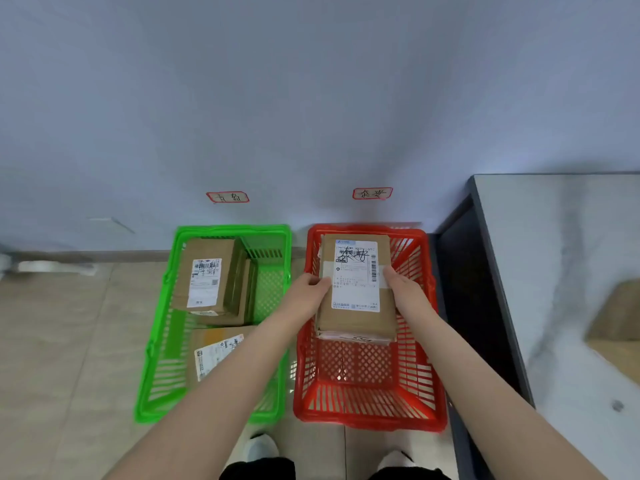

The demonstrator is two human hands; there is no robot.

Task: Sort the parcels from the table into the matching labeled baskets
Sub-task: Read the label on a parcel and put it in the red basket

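Observation:
A brown cardboard parcel [356, 317] with a white shipping label and handwritten black characters hangs over the red basket [427, 386]. My left hand [306, 292] grips its left edge and my right hand [403, 289] grips its right edge. Another parcel edge shows just beneath it. The green basket [157, 358] to the left holds several cardboard parcels [206, 271]. A red-bordered label [372, 193] is on the wall above the red basket, and a second label [227, 197] above the green one.
Both baskets stand on a tiled floor against a pale wall. A grey table [540, 271] runs along the right, with a cardboard parcel [620, 317] on it at the frame edge. My shoes [261, 448] show at the bottom.

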